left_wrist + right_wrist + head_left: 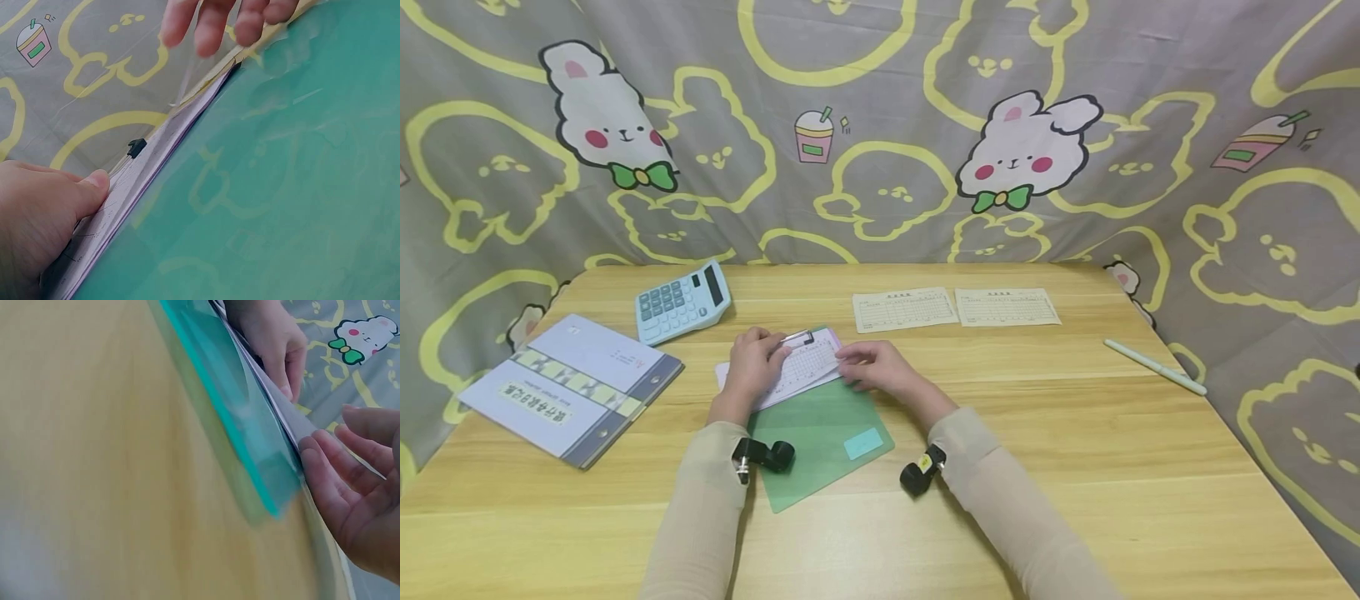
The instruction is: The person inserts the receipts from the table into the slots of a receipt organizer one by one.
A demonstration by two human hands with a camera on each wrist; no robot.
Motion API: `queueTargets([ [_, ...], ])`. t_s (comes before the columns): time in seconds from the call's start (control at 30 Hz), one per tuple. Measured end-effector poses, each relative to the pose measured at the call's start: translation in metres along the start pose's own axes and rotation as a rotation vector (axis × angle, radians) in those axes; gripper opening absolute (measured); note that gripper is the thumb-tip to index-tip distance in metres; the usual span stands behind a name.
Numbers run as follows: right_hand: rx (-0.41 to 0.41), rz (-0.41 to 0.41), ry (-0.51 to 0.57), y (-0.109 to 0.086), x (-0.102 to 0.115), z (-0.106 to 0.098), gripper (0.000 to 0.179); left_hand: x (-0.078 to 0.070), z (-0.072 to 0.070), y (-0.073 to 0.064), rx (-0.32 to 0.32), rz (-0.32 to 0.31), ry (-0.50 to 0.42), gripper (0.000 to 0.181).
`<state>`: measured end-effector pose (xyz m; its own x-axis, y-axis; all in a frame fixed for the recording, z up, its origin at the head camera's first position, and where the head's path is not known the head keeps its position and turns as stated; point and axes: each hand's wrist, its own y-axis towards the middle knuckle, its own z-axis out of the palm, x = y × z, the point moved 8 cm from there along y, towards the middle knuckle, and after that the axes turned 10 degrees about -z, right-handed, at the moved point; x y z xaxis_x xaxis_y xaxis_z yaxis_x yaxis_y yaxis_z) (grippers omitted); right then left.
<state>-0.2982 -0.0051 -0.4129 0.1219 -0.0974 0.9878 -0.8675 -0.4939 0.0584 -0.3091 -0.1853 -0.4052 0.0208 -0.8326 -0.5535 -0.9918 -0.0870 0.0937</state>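
Note:
A clipped stack of printed forms [797, 370] lies over the upper part of a translucent green folder [820, 450] with a pale blue label. A black binder clip [136, 147] bites the stack's far edge. My left hand [754, 367] grips the stack's left side beside the clip, thumb on top; its other fingers are mostly hidden. On the opposite side, my right hand [880, 367] touches the right edge of the papers with its fingertips. In the right wrist view, the right thumb stands apart from the loosely bent fingers [328, 481].
A light blue calculator [681, 304] and a ring binder [568, 387] lie at the left. Two printed slips, a left one [904, 310] and a right one [1006, 307], lie near the back edge. A pale green pen [1153, 367] lies far right. A patterned curtain [880, 125] surrounds the table.

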Motion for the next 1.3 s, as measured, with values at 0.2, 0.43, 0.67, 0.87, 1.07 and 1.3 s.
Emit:
queueTargets([
  [0.2, 0.019, -0.044, -0.002, -0.013, 0.010, -0.022, 0.036, 0.001, 0.001, 0.000, 0.001, -0.005, -0.010, 0.034],
  [0.43, -0.009, -0.167, -0.188, -0.031, 0.035, -0.077, 0.037, 0.001, 0.000, -0.002, -0.010, -0.004, -0.030, 0.034],
  [0.67, -0.171, -0.160, -0.274, -0.045, 0.039, -0.147, 0.037, 0.002, -0.002, -0.002, -0.013, -0.023, -0.051, 0.034],
  [0.87, -0.320, -0.122, -0.373, -0.050, 0.036, -0.204, 0.045, 0.002, -0.002, -0.002, -0.006, -0.035, -0.075, 0.034],
  [1.07, -0.496, -0.084, -0.397, -0.054, 0.022, -0.251, 0.046, 0.004, 0.000, 0.000, 0.003, -0.045, -0.077, 0.035],
  [1.3, -0.597, 0.040, -0.397, -0.057, -0.005, -0.283, 0.051, 0.007, 0.001, 0.001, -0.002, -0.051, -0.075, 0.035],
])
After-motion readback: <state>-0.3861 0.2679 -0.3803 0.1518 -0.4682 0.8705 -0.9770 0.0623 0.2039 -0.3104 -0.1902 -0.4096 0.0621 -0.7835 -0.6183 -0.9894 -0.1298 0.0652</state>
